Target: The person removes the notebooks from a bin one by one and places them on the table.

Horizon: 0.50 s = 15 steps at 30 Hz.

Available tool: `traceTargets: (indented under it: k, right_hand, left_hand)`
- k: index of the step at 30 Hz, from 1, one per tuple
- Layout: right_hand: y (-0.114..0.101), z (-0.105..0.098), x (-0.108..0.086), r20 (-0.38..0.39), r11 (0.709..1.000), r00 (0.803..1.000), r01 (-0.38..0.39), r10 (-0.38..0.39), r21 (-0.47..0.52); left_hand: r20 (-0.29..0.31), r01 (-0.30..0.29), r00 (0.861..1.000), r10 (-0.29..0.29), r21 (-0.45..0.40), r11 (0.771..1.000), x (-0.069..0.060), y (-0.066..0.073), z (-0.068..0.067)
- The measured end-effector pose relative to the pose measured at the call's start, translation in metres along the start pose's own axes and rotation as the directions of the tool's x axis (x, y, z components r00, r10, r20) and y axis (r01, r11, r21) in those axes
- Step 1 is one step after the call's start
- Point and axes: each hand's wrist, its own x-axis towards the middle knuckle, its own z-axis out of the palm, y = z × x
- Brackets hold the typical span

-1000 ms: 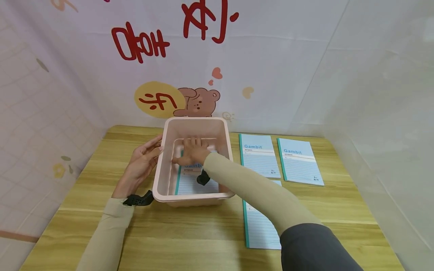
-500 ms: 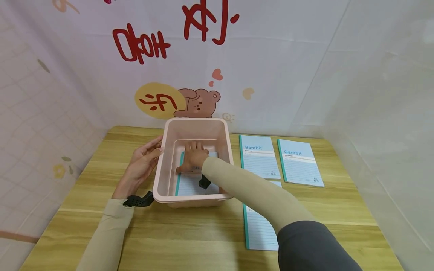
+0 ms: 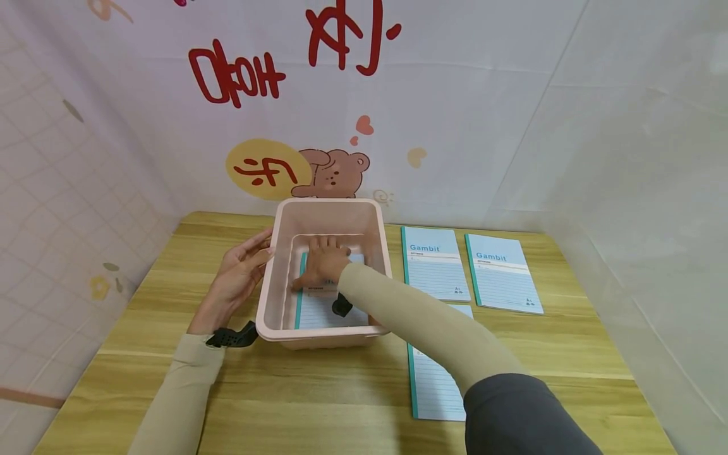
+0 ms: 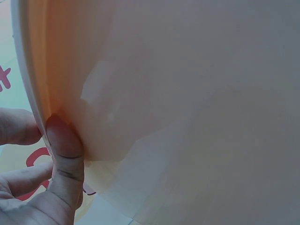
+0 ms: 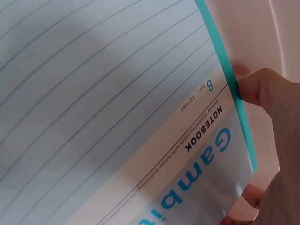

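Note:
A pale pink plastic bin stands at the table's middle, its opening facing up. My left hand pinches its left rim; in the left wrist view the thumb is on one side of the wall, the other fingers across from it. Inside the bin lies a light blue Gambit notebook with a teal spine. My right hand reaches over it, fingers spread. In the right wrist view its thumb touches the spine of the notebook, and fingertips show by the top edge. The forearm hides part of the notebook.
Right of the bin, two matching notebooks lie side by side, one nearer and one farther right. Another notebook lies closer to me, partly under my right forearm. A printed cloth wall borders the wooden table behind.
My right hand has shifted slightly toward me inside the bin, then a little back left, and the notebook beneath has shifted slightly. My left hand stays on the rim.

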Motion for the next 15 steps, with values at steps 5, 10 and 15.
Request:
traceTargets:
  k: [5,10,15]
  right_hand:
    - [-0.001,0.002,0.004,-0.028,0.999,1.000,0.005,-0.006,-0.050]
    - [-0.001,0.000,-0.002,-0.039,1.000,0.999,0.013,-0.014,-0.028]
    - [0.001,-0.005,-0.015,-0.125,0.996,0.989,0.081,-0.083,-0.024]
  left_hand:
    - [0.002,-0.003,1.000,0.003,0.001,1.000,0.000,-0.001,0.000]
    - [-0.003,-0.001,1.000,0.001,0.001,1.000,-0.001,0.000,-0.001]
    - [0.008,0.000,1.000,0.000,-0.006,1.000,0.000,-0.001,-0.001]
